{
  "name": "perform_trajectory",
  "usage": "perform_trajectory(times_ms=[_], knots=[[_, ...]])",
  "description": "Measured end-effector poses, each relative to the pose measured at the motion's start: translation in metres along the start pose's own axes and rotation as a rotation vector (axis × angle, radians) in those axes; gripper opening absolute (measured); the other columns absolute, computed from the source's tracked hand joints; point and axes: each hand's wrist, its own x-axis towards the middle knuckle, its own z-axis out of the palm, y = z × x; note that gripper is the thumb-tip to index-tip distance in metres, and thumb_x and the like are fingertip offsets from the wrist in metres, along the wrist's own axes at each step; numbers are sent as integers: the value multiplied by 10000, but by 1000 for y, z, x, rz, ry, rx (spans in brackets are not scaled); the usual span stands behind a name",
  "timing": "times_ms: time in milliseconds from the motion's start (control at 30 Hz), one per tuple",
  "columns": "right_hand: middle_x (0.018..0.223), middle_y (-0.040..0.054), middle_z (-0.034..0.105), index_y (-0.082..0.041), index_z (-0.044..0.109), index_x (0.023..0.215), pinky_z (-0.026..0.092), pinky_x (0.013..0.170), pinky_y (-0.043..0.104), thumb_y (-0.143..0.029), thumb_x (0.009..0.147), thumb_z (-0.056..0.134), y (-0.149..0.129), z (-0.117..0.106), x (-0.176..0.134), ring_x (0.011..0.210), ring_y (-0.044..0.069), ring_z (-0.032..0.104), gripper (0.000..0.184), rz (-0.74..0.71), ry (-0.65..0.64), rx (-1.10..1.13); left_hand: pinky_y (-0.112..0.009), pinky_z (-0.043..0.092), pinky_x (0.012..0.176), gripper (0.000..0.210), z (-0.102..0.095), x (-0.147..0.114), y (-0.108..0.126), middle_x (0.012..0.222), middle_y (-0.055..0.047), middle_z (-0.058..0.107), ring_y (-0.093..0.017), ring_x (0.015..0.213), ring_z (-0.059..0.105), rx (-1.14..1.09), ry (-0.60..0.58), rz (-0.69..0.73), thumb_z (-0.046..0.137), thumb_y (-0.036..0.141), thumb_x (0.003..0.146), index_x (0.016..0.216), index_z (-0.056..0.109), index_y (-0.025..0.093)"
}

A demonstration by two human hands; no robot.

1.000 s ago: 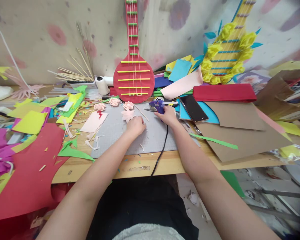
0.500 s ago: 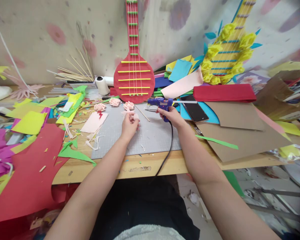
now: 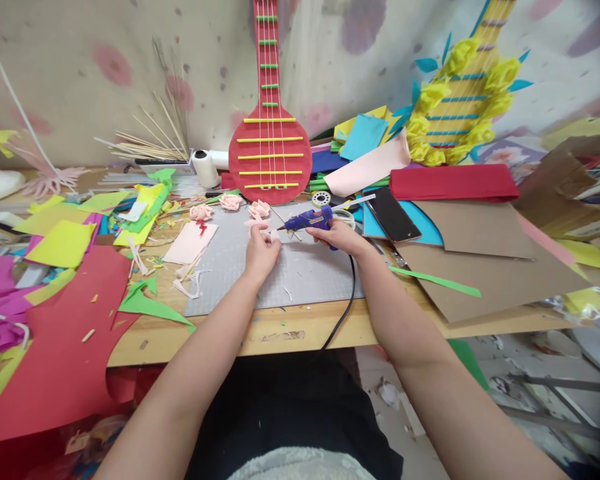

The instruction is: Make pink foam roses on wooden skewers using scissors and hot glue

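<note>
My right hand point(image 3: 334, 235) is wrapped round a blue hot glue gun point(image 3: 307, 220) with a white glue stick out of its back end and a black cord hanging down. The gun's nozzle points left, close to a small pale pink paper piece point(image 3: 275, 235) pinched in my left hand point(image 3: 263, 253). Whether nozzle and paper touch, I cannot tell. Both hands are above the grey cutting mat point(image 3: 300, 287). Just behind my left hand lie pale pink paper flowers point(image 3: 259, 209). Behind them leans a red paper lute shape point(image 3: 270, 160) with yellow bars and white strings.
A pink paper sheet point(image 3: 190, 241) and green scraps point(image 3: 153, 307) lie left of my hands, with red paper point(image 3: 70, 340) beyond. On the right are a black phone point(image 3: 393, 213), brown cardboard point(image 3: 490, 273) and a red folded roll point(image 3: 455, 183). A tape roll point(image 3: 321, 199) sits behind the gun.
The glue gun has tilted, its nozzle swinging down and left towards the pink piece in my left hand. The tape roll behind it has come into view. My left hand stays nearly in place.
</note>
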Motion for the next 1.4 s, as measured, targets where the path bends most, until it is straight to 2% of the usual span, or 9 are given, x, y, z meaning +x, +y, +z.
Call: perform_trajectory(times_ms=[633,900,1133,1400], knots=[[540,-5,517,-169,533,647,346,431,224,-562,679,608,-6,3,-2,445,72,427,402,-26,-11,2,-233,404,528,462,1,0,-1,634,64,532,-96,447,497,120,12,29,520,158,693,1125,357,188],[572,-5,541,-166,548,711,345,438,223,-533,680,621,-14,6,-5,448,66,424,375,-4,-5,25,-248,417,595,495,3,-1,-2,679,30,549,-124,561,530,188,52,73,532,173,684,1149,360,174],[497,-25,474,-152,599,705,331,455,221,-574,721,555,-6,-6,-7,441,64,404,424,-72,-71,141,-263,430,627,555,3,0,-3,667,31,548,-139,587,550,166,60,71,527,158,671,1189,328,166],[463,-30,464,-158,562,645,333,433,218,-551,691,602,-8,-7,-8,422,66,410,398,-40,-122,36,-261,442,628,560,2,-1,-5,661,49,535,-120,563,529,151,48,87,541,179,682,1198,323,189]])
